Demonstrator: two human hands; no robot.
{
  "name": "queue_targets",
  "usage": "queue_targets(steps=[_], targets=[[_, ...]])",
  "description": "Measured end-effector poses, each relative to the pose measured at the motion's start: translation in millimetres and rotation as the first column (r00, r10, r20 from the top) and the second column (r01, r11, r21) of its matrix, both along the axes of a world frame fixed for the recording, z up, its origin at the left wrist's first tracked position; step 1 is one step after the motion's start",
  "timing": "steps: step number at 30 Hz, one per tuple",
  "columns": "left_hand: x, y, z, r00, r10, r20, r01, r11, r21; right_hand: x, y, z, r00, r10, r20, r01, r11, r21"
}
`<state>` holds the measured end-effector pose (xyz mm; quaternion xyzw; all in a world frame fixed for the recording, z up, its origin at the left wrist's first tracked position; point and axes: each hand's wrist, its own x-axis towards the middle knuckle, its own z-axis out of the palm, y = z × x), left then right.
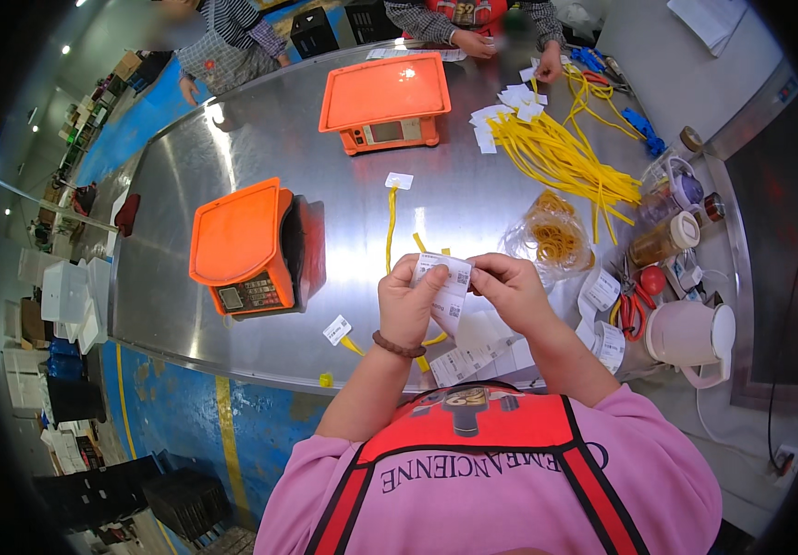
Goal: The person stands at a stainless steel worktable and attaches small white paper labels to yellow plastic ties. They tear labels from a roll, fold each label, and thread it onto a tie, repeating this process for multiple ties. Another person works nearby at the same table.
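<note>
My left hand (406, 303) grips a strip of white printed labels (450, 301), thumb across its face. At the strip's upper right edge, my right hand (515, 292) has its thumb and fingers pinched on the paper. More of the label strip (473, 356) lies below my hands against the table's near edge. Parts of yellow straps show around and behind my hands. Just beyond my left hand lies a yellow strap (391, 231) with a white label (399, 180) at its far end. Another white label (336, 330) on a yellow strap rests left of my left wrist.
Two orange scales (385, 92) stand on the metal table (177, 185). A bundle of yellow straps (565, 162), a bag of rubber bands (552, 231), red-handled scissors (635, 310), jars and a pink kettle (690, 338) line the right side. Two people stand across the table.
</note>
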<state>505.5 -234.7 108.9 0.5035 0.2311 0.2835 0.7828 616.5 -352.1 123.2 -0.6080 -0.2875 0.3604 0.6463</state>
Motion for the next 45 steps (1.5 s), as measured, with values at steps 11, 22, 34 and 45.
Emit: queue_targets(steps=[11, 22, 34, 45], targets=[[3, 7, -2, 1.0, -0.01, 0.02, 0.011, 0.999, -0.051, -3, 9, 5, 0.979, -0.049, 0.197, 0.045, 0.999, 0.022], [3, 9, -4, 0.999, -0.03, -0.022, 0.036, 0.934, 0.355, -1, 12, 5, 0.991, -0.031, 0.129, 0.018, 0.995, 0.102], [-31, 27, -10, 0.859, -0.498, -0.118, 0.512, 0.831, 0.219, 34, 27, -10, 0.827, -0.262, 0.497, 0.287, 0.957, 0.027], [-28, 43, -30, 0.931, -0.048, -0.362, 0.171, 0.933, 0.315, 76, 95, -71, 0.822, 0.272, 0.5, -0.15, 0.951, -0.27]])
